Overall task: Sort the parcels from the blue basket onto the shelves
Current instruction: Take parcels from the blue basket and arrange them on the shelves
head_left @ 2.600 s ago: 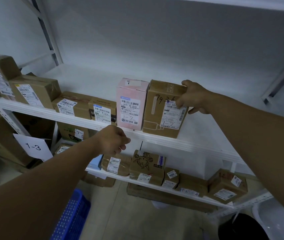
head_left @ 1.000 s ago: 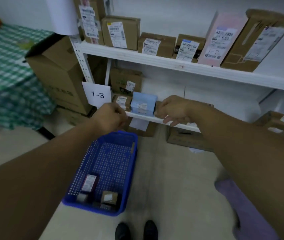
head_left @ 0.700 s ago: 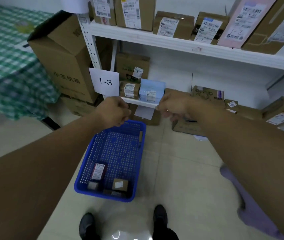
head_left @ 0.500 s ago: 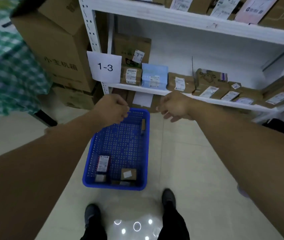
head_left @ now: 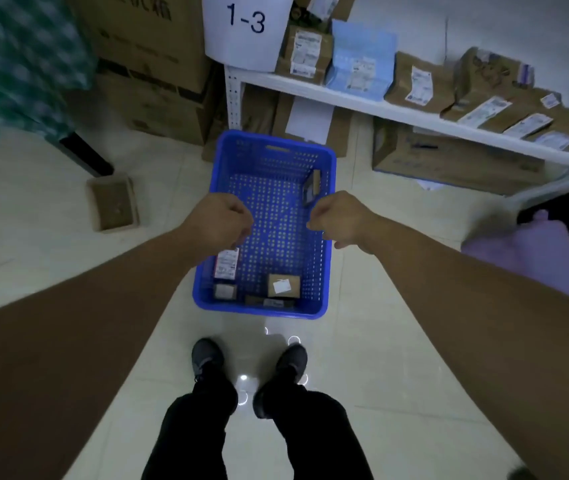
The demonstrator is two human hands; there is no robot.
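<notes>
A green checked cloth [head_left: 16, 64] hangs at the far left, with large cardboard boxes [head_left: 151, 64] stacked beside it. A small open carton [head_left: 111, 204] sits alone on the tiled floor [head_left: 33, 258]. The left hand [head_left: 220, 220] hovers over the left wall of the blue basket [head_left: 276, 137], its fingers loosely curled and holding nothing.

The basket stands on the floor just ahead of the person's shoes [head_left: 206, 355]. Inside it, a labelled parcel [head_left: 226, 263] lies under the left hand and a small grey one [head_left: 224, 291] lies at the near corner. A brown box with a white label [head_left: 283, 285] sits near it, and a thin parcel [head_left: 311, 187] leans against the right wall.

The right hand [head_left: 340, 220] hangs over the basket's right rim, apart from the left, fingers slack and empty. Above, a "1-3" sign [head_left: 246, 26] marks the white shelf [head_left: 414, 116]. The shelf carries a blue parcel [head_left: 359, 64] between brown ones.
</notes>
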